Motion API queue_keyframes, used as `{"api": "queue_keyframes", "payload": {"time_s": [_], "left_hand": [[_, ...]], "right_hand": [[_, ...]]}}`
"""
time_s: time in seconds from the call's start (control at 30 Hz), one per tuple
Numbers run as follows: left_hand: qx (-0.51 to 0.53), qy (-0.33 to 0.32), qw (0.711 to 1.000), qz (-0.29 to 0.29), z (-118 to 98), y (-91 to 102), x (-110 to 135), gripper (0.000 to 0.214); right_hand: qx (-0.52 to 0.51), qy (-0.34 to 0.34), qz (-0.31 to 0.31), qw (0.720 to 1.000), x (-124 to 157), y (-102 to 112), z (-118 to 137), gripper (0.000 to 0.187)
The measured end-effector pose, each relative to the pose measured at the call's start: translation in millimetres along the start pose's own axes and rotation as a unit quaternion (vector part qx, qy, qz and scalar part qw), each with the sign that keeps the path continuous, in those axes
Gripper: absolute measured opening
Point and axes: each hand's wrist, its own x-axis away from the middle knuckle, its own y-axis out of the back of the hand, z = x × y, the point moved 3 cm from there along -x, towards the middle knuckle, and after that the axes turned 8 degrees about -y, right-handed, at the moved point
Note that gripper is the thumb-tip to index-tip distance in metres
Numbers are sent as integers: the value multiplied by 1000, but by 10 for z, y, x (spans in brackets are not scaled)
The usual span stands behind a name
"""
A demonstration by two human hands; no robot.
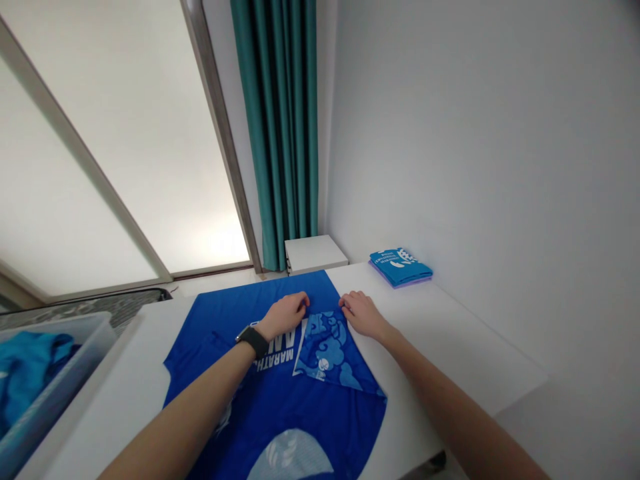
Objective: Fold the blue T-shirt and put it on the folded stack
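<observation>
While the royal-blue printed shirt (280,407) lies spread over the white, smooth-topped worktop (475,360), both hands work at a panel of it turned inward from the right side, its lighter-blue pattern (327,353) facing up. The left hand (285,315), below a dark-banded wristwatch (254,340), has its fingers curled down and closed on the cloth at the panel's far left corner. The right hand (364,315) pinches the far right corner between its fingertips; how much fabric it has caught cannot be told.

The likeliest trouble is a crooked fold: the panel's edges run at a slant, so if one hand pulls harder than the other, it could skew further. The cloth looks thin and slippery; a loose pinch might catch only one layer and drag it off the one beneath. Wrinkles on the shirt's left half, under the left forearm, could be pressed in as creases, and that forearm might shift the fabric if it brushes it.

The folded stack of bright-blue and purple cloth (400,268) sits well apart, by the wall. Left of the worktop, a translucent plastic bin (93,343) holds crumpled blue cloth (35,367).
</observation>
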Motion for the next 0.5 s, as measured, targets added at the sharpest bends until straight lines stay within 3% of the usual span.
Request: {"api": "queue_keyframes", "payload": {"time_s": [0.13, 0.3, 0.5], "left_hand": [[8, -18, 1000, 13, 32, 52, 32, 18], [-7, -81, 996, 43, -96, 41, 82, 20], [-114, -144, 982, 49, -165, 47, 109, 21]], "right_hand": [[-21, 11, -21, 999, 48, 59, 114, 17], [-21, 54, -36, 998, 377, 113, 362, 17], [-21, 89, -6, 996, 930, 48, 468, 46]]}}
